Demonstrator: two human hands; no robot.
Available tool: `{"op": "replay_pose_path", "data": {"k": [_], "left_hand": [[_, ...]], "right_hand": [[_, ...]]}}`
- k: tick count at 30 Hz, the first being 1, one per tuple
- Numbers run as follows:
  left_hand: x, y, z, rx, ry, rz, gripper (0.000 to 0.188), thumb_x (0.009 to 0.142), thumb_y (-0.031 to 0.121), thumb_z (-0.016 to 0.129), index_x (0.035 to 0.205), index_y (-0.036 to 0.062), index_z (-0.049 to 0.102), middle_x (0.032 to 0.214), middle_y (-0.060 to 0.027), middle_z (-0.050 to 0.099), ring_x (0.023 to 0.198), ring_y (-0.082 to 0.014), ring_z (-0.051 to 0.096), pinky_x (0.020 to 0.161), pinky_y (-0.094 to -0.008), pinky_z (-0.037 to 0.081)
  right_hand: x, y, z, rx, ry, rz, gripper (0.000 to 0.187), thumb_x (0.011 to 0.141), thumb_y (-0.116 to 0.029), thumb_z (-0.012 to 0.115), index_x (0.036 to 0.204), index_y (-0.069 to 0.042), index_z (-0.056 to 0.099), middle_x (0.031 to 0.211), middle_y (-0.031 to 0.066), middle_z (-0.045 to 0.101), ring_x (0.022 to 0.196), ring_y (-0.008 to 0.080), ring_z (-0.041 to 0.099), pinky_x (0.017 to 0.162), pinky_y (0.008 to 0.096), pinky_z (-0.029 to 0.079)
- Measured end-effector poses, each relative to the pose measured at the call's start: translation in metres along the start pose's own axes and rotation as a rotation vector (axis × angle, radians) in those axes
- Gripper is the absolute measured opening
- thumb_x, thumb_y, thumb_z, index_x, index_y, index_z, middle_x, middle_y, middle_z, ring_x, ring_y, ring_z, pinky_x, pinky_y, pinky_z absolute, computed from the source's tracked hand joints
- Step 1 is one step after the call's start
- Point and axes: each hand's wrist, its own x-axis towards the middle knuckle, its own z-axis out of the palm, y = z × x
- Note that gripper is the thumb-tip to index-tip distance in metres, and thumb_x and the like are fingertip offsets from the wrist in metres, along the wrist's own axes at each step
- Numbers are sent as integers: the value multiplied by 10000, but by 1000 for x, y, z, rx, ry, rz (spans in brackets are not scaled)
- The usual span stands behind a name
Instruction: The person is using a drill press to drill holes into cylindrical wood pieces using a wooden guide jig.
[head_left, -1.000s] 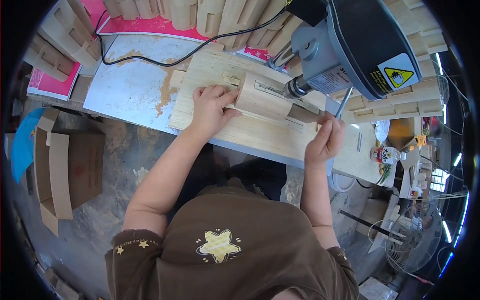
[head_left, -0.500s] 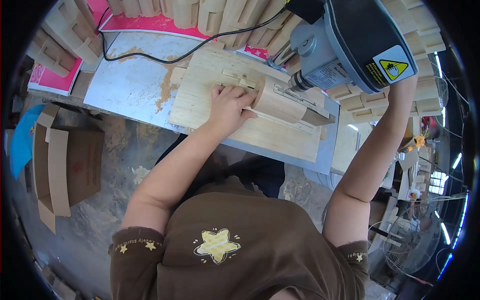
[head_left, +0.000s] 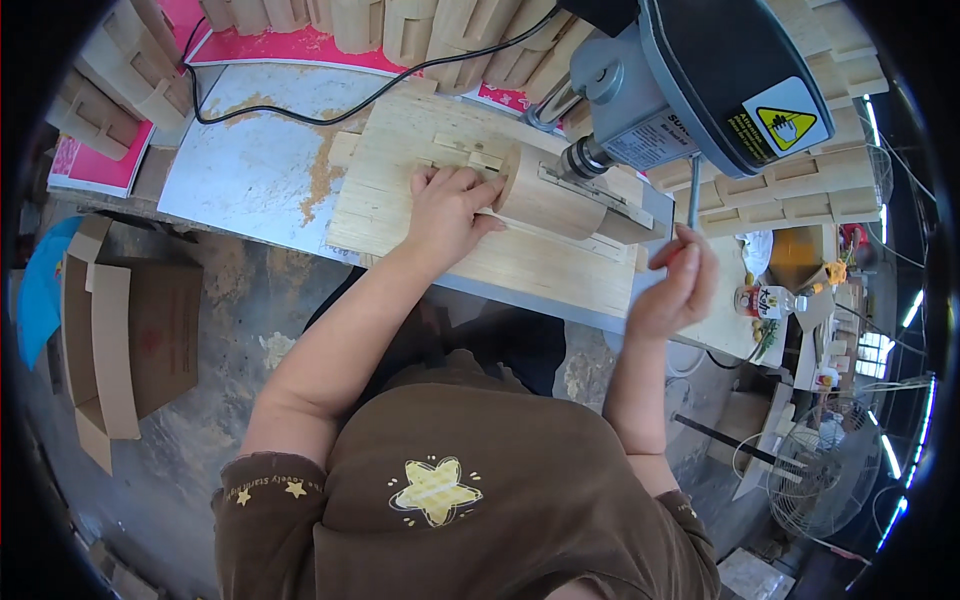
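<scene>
A pale wooden cylinder (head_left: 548,197) lies on its side on a flat wooden board (head_left: 385,205), with a slotted metal guide (head_left: 600,190) along its top. My left hand (head_left: 447,212) is closed at the cylinder's left end, fingertips and thumb pressed against it. Above the guide stands a grey and black drill press (head_left: 680,95). Its chuck (head_left: 584,160) is down at the guide, and the bit's tip is hidden. My right hand (head_left: 680,287) is closed round the lower end of the press's metal lever (head_left: 694,190).
Rows of carved wooden pieces (head_left: 360,25) stand along the back, and more are stacked at the right (head_left: 790,190). A black cable (head_left: 300,118) crosses the sawdust-strewn white bench top (head_left: 240,165). A plastic bottle (head_left: 770,301) lies at right. An open cardboard box (head_left: 150,330) and a fan (head_left: 825,470) flank me.
My right hand has come down and toward me from beside the press head, with the lever now showing. The chuck has lowered to the guide. My left hand stays at the cylinder.
</scene>
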Motion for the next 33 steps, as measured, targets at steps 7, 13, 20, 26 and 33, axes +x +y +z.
{"op": "replay_pose_path", "data": {"k": [7, 13, 20, 26, 33], "left_hand": [[1, -2, 0, 9, -4, 19, 515, 569, 263, 785, 1045, 121, 652, 843, -7, 562, 876, -211, 516, 824, -390, 296], [0, -2, 1, -6, 7, -4, 503, 561, 242, 788, 1036, 141, 657, 850, -5, 572, 885, -209, 521, 826, -390, 297], [0, 1, 2, -18, 0, -50, 475, 546, 238, 807, 993, 153, 670, 890, -5, 587, 905, -218, 528, 849, -416, 287], [8, 4, 8, -152, 5, -137, 502, 499, 284, 839, 934, 106, 665, 897, -21, 587, 918, -226, 537, 885, -452, 262], [10, -14, 1, -230, -30, -52, 429, 500, 245, 838, 855, 74, 668, 870, -15, 585, 892, -201, 552, 888, -426, 258]], "right_hand": [[-15, 54, 28, 42, 35, -282, 157, 859, -29, 437, 926, 38, 562, 732, 134, 549, 624, 201, 502, 554, 289, 401], [13, 35, 1, 4, 27, -433, 161, 874, -54, 415, 879, 43, 545, 576, 93, 485, 531, 171, 441, 486, 273, 311], [173, 8, 1, -329, 0, -233, 246, 906, -205, 502, 878, 10, 616, 661, 12, 534, 615, 90, 482, 565, 231, 383], [155, 13, 2, -48, -108, 51, 360, 932, -290, 488, 1127, 6, 556, 827, 33, 572, 745, 118, 530, 710, 264, 432], [16, 66, -19, -389, -746, 2, 370, 761, -90, 648, 1115, -31, 559, 1003, 144, 591, 916, 334, 551, 818, 386, 429]]}}
